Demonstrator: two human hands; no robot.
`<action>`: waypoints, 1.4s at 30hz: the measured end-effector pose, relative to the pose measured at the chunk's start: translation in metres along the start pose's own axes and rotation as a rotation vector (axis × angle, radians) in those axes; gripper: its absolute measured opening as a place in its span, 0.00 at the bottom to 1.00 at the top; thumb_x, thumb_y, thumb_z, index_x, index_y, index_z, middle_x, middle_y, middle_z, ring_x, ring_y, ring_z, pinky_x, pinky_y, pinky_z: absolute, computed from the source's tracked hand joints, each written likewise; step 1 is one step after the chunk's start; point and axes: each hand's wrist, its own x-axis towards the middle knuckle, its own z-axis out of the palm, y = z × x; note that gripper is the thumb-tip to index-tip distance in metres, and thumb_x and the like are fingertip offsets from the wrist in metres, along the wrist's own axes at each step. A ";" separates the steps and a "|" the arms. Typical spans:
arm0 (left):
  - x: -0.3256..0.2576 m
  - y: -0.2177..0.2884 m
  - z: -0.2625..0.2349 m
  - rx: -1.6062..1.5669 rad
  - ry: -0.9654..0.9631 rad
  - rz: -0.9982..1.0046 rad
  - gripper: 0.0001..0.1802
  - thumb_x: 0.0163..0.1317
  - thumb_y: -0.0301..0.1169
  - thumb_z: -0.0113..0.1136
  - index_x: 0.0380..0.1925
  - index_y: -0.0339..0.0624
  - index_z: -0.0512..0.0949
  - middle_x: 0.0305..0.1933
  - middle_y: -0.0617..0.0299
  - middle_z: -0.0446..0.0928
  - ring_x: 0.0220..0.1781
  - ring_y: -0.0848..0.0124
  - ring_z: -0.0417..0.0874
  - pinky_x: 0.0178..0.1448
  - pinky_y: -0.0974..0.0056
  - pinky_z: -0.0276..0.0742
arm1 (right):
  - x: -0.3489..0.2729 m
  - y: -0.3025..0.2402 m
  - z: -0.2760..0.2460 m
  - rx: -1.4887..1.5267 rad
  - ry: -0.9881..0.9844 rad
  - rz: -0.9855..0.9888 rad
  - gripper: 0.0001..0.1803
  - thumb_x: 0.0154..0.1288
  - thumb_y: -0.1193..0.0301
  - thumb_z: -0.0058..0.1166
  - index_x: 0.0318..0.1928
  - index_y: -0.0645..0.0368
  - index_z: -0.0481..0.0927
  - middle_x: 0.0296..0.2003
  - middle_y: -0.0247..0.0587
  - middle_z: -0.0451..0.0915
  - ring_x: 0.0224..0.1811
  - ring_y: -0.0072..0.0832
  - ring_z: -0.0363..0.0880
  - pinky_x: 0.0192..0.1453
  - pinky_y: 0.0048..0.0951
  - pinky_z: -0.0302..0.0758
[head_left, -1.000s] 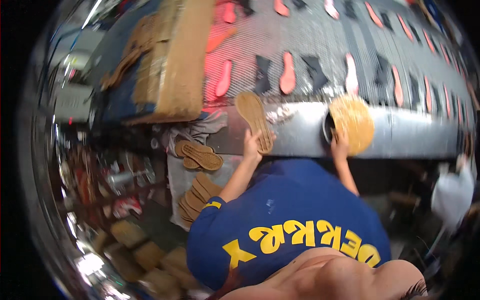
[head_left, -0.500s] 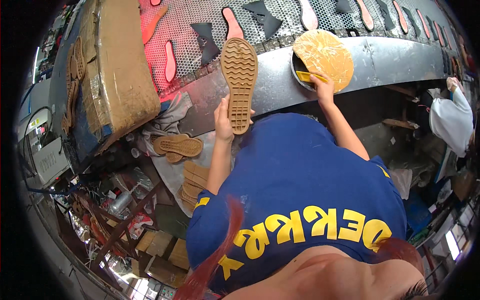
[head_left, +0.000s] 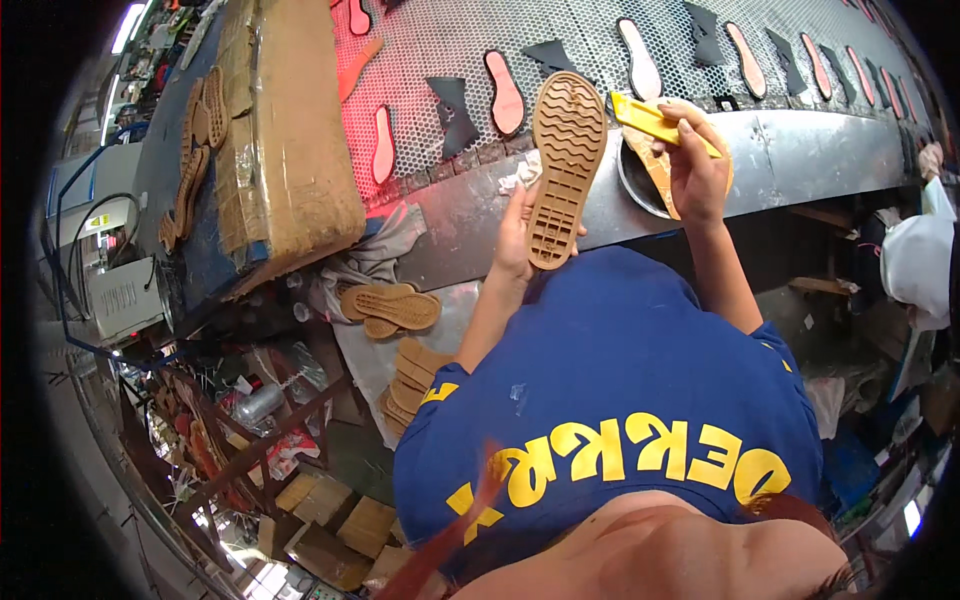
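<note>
In my left hand (head_left: pixel 514 238) is a tan rubber shoe sole (head_left: pixel 568 165), held upright with its wavy, gridded tread facing up. My right hand (head_left: pixel 698 165) is closed round a flat yellow tool (head_left: pixel 655 125). The tool's far tip is close to the sole's upper right edge; whether they touch, I cannot tell. Below and behind this hand stands a round pot (head_left: pixel 632 188), partly covered by a tan, stained disc (head_left: pixel 660 165). A crumpled white scrap (head_left: pixel 522 174) lies beside my left hand.
Ahead runs a metal mesh conveyor (head_left: pixel 590 35) carrying pink insoles (head_left: pixel 507 92) and black cut pieces (head_left: pixel 452 115), edged by a metal ledge (head_left: pixel 455 240). More soles (head_left: pixel 395 306) lie on a grey cloth at left. A cardboard-covered box (head_left: pixel 300 130) stands far left. Another person's white sleeve (head_left: pixel 918 258) shows at right.
My right hand has lifted the yellow tool from the pot and brought it up beside the sole's top. The sole has tilted slightly and moved right, nearer the pot. The whole view has shifted.
</note>
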 end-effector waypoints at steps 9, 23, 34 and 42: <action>-0.014 0.012 0.017 0.124 -0.044 -0.033 0.38 0.71 0.57 0.23 0.65 0.38 0.60 0.48 0.49 0.77 0.37 0.60 0.84 0.33 0.60 0.85 | 0.003 -0.006 0.031 -1.000 -0.188 -0.739 0.23 0.52 0.61 0.67 0.43 0.65 0.80 0.43 0.46 0.79 0.44 0.39 0.80 0.47 0.33 0.77; -0.023 0.026 0.029 0.486 -0.018 0.062 0.44 0.69 0.62 0.24 0.66 0.32 0.60 0.41 0.50 0.79 0.34 0.67 0.84 0.29 0.69 0.82 | 0.005 -0.008 0.031 -0.987 -0.265 -0.734 0.21 0.54 0.64 0.66 0.44 0.65 0.79 0.45 0.46 0.79 0.47 0.39 0.79 0.50 0.33 0.77; -0.014 0.023 0.039 0.139 -0.003 -0.016 0.47 0.66 0.66 0.20 0.64 0.35 0.61 0.47 0.45 0.77 0.34 0.57 0.85 0.27 0.60 0.86 | -0.020 -0.023 0.026 -0.932 -0.607 -0.533 0.20 0.54 0.69 0.65 0.46 0.63 0.76 0.47 0.45 0.77 0.49 0.41 0.78 0.52 0.35 0.77; 0.008 0.016 0.058 -0.011 0.166 0.065 0.46 0.67 0.65 0.19 0.63 0.35 0.62 0.55 0.50 0.75 0.52 0.62 0.80 0.55 0.60 0.78 | -0.045 -0.006 0.019 -0.925 -0.642 -0.534 0.22 0.53 0.65 0.66 0.45 0.64 0.75 0.46 0.47 0.76 0.47 0.42 0.79 0.50 0.36 0.78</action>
